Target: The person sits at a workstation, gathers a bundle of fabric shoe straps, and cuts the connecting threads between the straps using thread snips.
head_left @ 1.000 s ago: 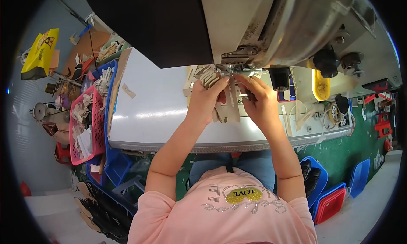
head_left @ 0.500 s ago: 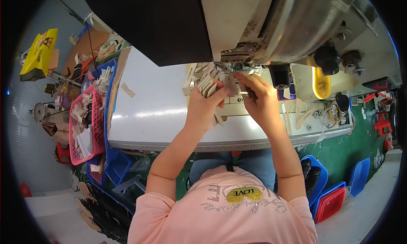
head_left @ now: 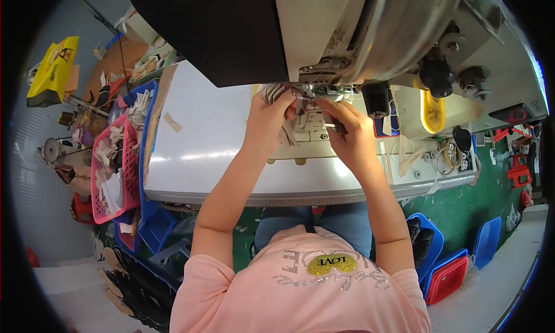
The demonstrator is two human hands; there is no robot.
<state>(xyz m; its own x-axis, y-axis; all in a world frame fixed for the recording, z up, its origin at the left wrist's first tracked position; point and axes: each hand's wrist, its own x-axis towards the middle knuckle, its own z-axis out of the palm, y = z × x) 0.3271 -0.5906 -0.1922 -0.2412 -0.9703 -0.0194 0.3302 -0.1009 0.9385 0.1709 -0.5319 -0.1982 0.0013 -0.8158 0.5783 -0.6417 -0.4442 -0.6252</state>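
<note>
Several strips (head_left: pixel 272 92), fanned perhaps for separating, are clamped in fingers of the left hand (head_left: pixel 266 118) near the sewing machine (head_left: pixel 321 32), beyond the table's near edge (head_left: pixel 277 198); grip of right hand (head_left: pixel 354 126) I cannot tell.

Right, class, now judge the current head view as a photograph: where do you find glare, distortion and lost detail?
Head view: bright glare streaks the white tabletop; wide-angle distortion bows its front edge, and the corners fall to black; the black panel shows little detail; between left hand and right hand, details are too small to judge sharpness.
</note>
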